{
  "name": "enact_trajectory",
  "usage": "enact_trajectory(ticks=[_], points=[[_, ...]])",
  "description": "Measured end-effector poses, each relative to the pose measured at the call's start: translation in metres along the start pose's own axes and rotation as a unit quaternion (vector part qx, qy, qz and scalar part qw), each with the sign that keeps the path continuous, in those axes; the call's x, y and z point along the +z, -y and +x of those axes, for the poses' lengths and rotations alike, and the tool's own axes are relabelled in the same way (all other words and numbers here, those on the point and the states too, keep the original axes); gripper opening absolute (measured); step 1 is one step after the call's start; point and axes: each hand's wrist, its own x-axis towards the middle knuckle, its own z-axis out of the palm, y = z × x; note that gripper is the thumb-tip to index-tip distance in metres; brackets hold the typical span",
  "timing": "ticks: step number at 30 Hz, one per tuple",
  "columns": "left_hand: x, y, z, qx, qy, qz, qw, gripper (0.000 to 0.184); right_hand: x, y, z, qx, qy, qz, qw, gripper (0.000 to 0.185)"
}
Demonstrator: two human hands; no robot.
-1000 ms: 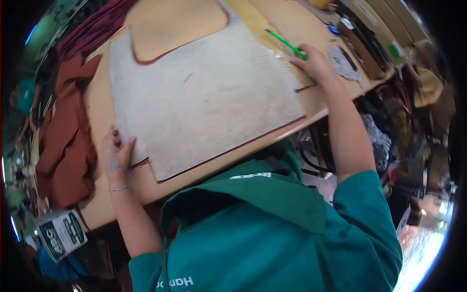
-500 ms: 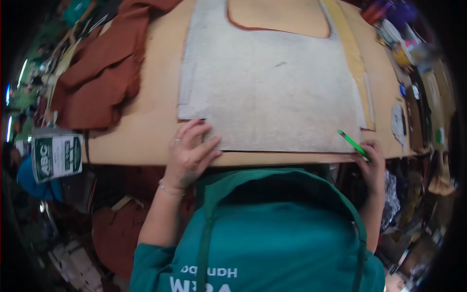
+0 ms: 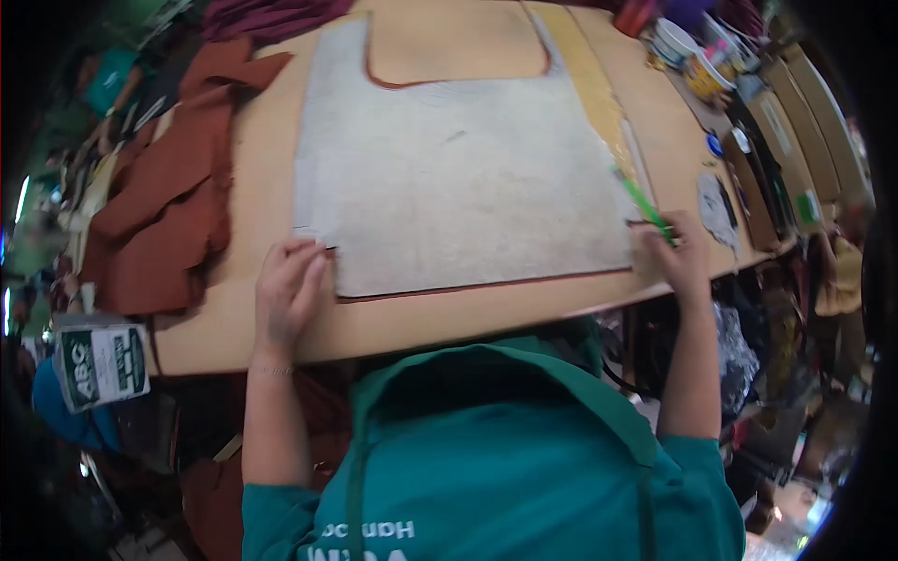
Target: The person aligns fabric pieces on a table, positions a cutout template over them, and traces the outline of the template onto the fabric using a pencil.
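Note:
A large pale grey-white panel (image 3: 468, 187) with a U-shaped cutout at its far end lies flat on the table. Thin reddish-brown material shows along its near edge and cutout. At the panel's near left notch is my left hand (image 3: 288, 290), fingers drawn together with the tips at the edge; the exact hold is blurred. My right hand (image 3: 681, 254), at the near right notch, is closed around a slim green pen-like tool (image 3: 644, 203), pointing away from me. A yellow strip (image 3: 591, 79) runs along the panel's right side.
Reddish-brown pieces (image 3: 168, 215) lie folded on the table (image 3: 440, 327) at left. Tubs (image 3: 673, 42) and cardboard boxes (image 3: 804, 122) stand at right. A bag marked ABC (image 3: 101, 366) hangs off the near left edge. Another person's green sleeve (image 3: 110, 79) shows far left.
The panel now lies farther from the table's near edge and slightly turned in view. Both hands sit farther left in view; the right still holds the green tool. The view itself has shifted.

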Motion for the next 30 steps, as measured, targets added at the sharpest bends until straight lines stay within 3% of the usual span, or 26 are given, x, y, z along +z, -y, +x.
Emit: enact_trajectory(ticks=[2,4,7,10,12,19,21,25,30], points=[[-0.005,0.020,0.019,-0.090,-0.076,-0.062,0.991,0.018,0.009,-0.020,0.025,0.042,-0.060,-0.005,0.997,0.023],[-0.007,0.037,0.038,-0.119,-0.087,-0.016,0.989,0.018,0.015,-0.025,0.047,0.112,-0.026,-0.027,0.993,0.025],[-0.003,0.046,0.058,-0.169,-0.062,-0.010,0.984,0.023,0.024,-0.044,0.062,0.049,-0.047,-0.023,0.997,0.025],[0.006,0.059,0.068,-0.197,-0.063,-0.012,0.978,0.030,0.019,-0.025,0.064,0.129,0.000,-0.024,0.991,0.025],[0.006,0.060,0.073,-0.240,-0.063,-0.012,0.969,0.035,0.021,-0.023,0.064,0.123,-0.003,-0.024,0.992,0.025],[0.007,0.068,0.087,-0.274,0.002,-0.087,0.958,0.040,0.024,-0.036,0.069,0.108,-0.007,-0.035,0.994,0.026],[0.007,0.061,0.087,-0.297,0.000,-0.138,0.945,0.040,0.024,-0.044,0.074,0.163,0.010,0.033,0.986,0.025],[0.009,0.069,0.084,-0.271,0.034,-0.151,0.950,0.045,0.025,-0.044,0.076,0.195,0.031,0.071,0.978,0.023],[0.007,0.068,0.080,-0.225,0.030,-0.130,0.965,0.039,0.023,-0.043,0.070,0.138,0.032,0.028,0.989,0.021]])
